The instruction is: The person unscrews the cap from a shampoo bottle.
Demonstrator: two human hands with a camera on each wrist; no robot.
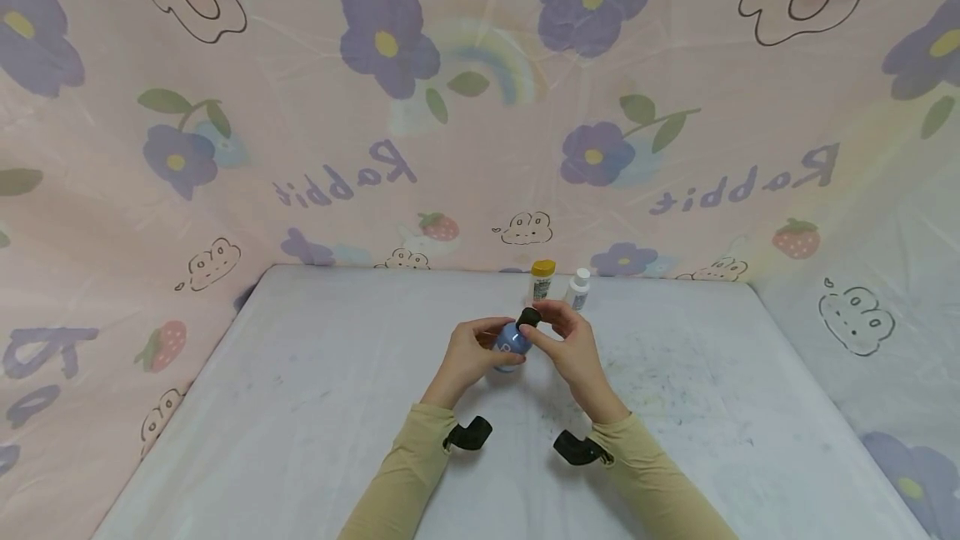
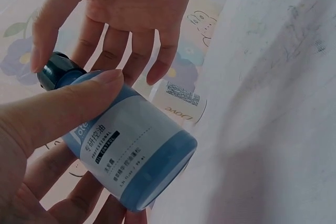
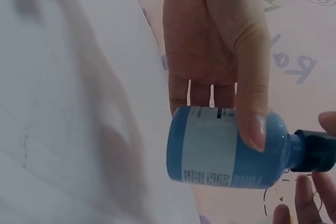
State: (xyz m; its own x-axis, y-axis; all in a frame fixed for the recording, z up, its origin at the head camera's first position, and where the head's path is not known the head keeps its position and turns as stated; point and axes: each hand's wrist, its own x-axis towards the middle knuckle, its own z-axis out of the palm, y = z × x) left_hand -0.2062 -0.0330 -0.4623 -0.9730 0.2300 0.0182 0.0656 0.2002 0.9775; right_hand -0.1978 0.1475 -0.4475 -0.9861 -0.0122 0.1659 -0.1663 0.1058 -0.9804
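In the head view my left hand (image 1: 467, 354) grips a small blue bottle (image 1: 513, 340) around its body, tilted above the table. The bottle has a glossy black cap (image 1: 529, 317), which my right hand (image 1: 576, 348) pinches between thumb and fingers. A pale label (image 2: 118, 148) with dark print, including "oil control", shows in the left wrist view. There the left thumb lies across the bottle's shoulder and the right thumb touches the cap. The right wrist view shows the bottle lying sideways, with the cap (image 3: 314, 150) on its neck.
Behind the hands stand a white bottle with a yellow cap (image 1: 541, 283) and a smaller white bottle with a white cap (image 1: 577, 290). A white-covered table (image 1: 300, 407) meets a printed pink curtain (image 1: 480, 165). Black wrist cameras (image 1: 470, 433) stick out from both sleeves.
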